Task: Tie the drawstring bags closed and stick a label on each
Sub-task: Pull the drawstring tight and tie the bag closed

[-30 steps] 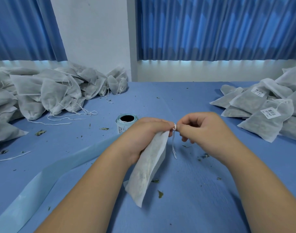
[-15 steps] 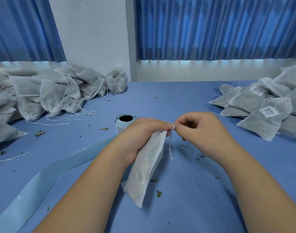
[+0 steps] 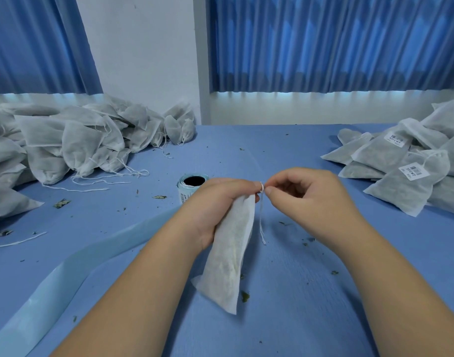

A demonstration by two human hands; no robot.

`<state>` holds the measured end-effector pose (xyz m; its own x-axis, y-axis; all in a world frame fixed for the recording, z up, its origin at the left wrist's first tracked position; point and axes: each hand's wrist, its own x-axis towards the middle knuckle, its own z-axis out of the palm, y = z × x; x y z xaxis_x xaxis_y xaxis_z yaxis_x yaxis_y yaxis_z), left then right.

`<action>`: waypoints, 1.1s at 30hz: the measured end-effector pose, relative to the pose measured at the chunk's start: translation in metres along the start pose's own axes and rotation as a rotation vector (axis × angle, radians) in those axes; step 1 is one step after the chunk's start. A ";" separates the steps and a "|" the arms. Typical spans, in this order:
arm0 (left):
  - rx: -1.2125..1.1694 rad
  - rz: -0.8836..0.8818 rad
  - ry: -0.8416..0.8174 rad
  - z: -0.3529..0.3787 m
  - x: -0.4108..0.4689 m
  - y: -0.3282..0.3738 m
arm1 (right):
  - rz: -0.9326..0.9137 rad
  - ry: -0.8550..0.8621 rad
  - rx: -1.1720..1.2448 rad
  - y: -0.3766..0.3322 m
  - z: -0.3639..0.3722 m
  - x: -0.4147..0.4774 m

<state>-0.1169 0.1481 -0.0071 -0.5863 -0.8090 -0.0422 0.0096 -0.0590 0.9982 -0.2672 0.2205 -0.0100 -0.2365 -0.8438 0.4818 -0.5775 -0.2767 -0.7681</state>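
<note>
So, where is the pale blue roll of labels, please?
In the head view, the pale blue label roll stands on the blue table, left of centre, just behind the left hand.

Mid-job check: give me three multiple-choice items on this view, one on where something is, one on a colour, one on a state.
1. Where does the label roll stand?
A) just beyond the left hand
B) on the windowsill
C) on the floor

2. What colour is the table cover?
A) green
B) blue
C) white

3. What is the state of the bag being worked on?
A) lying flat on the table, untouched
B) labelled and set down
C) gripped by the left hand while the right hand pinches its string

Answers:
1 A: the roll's dark core shows just behind the left knuckles.
2 B: the bare cloth is blue all over.
3 C: the left fingers wrap the bag's neck, the right fingertips pinch the string at its top, and no label shows on it.
</note>
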 end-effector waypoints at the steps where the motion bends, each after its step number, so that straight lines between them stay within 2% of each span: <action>1: -0.001 0.007 0.003 0.000 0.000 0.000 | 0.001 -0.013 -0.006 0.000 0.000 0.000; 8: 0.004 0.030 0.008 0.001 0.000 -0.001 | 0.066 -0.037 -0.074 0.003 0.002 0.001; 16: 0.178 0.074 0.014 0.002 0.003 -0.005 | 0.130 -0.040 -0.091 0.002 0.000 0.001; 20: 0.219 0.079 0.035 0.001 0.002 -0.004 | 0.235 0.004 0.030 0.002 -0.006 0.006; 23: 0.205 0.078 0.079 -0.001 0.003 -0.005 | 0.282 0.073 0.240 -0.001 -0.013 0.007; 33: 0.213 0.148 0.016 0.003 0.003 -0.005 | 0.251 -0.044 0.903 -0.010 -0.006 0.005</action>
<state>-0.1215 0.1476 -0.0121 -0.5779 -0.8092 0.1059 -0.0778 0.1838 0.9799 -0.2669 0.2218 0.0023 -0.2316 -0.9387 0.2553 0.3162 -0.3208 -0.8928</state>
